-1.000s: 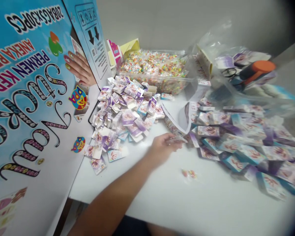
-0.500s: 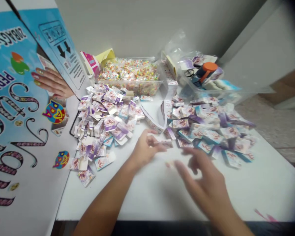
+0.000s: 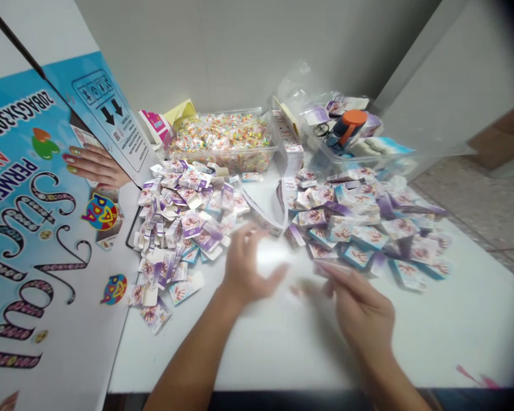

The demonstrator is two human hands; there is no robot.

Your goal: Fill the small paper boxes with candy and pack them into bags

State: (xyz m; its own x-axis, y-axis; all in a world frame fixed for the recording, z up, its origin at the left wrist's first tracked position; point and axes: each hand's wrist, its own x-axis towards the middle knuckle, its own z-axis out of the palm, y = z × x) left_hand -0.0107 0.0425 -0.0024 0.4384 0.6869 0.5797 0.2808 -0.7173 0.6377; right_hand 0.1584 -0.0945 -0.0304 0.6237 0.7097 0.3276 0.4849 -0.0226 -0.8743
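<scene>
White table (image 3: 432, 337), grey wall (image 3: 223, 51) behind; small-box piles (image 3: 188, 220), candy tub (image 3: 223, 137).

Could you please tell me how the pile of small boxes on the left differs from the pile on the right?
The left pile is mostly opened boxes with white flaps sticking out; the right pile looks closed and flatter. The left pile lies beside the big blue carton; the right pile lies below the clear bag. Both share purple-and-white print and rest on the white table.
</scene>
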